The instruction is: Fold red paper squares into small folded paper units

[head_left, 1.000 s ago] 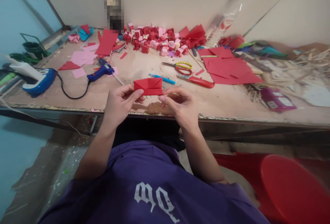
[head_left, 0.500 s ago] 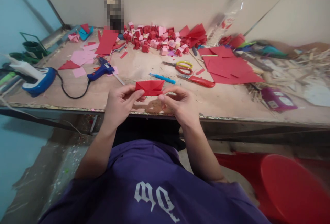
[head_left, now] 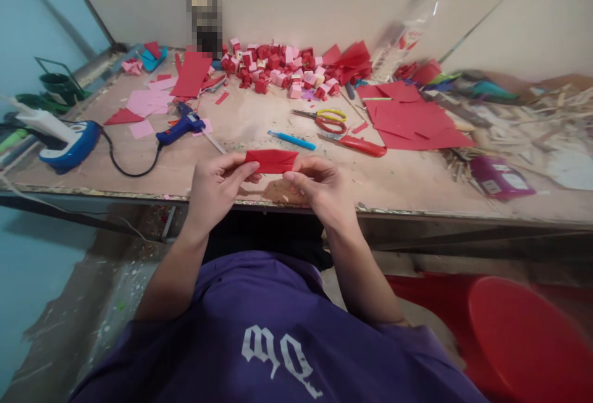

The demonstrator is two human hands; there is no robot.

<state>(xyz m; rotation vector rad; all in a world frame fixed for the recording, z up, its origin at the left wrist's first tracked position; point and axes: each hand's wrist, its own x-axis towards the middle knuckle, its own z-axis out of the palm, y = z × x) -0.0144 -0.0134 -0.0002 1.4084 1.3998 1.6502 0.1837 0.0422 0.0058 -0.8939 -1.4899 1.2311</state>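
Observation:
A folded piece of red paper (head_left: 271,161) is held between both hands just above the near edge of the wooden worktable (head_left: 407,183). My left hand (head_left: 217,188) pinches its left end with thumb and fingers. At its right end, my right hand (head_left: 319,188) is closed in a pinch. The paper lies nearly flat and shows as a thin strip. Both forearms reach up from my purple shirt.
On the table lie a blue glue gun (head_left: 180,128) with black cord, a blue pen (head_left: 291,141), scissors (head_left: 324,120), a red-handled cutter (head_left: 359,146), red paper sheets (head_left: 412,122), pink sheets (head_left: 148,103) and a heap of small red and pink folded cubes (head_left: 278,72). A red stool (head_left: 528,338) stands lower right.
The folded red paper has tipped flatter between my hands, so it shows as a thinner strip than a second ago. Both hands stay in nearly the same place.

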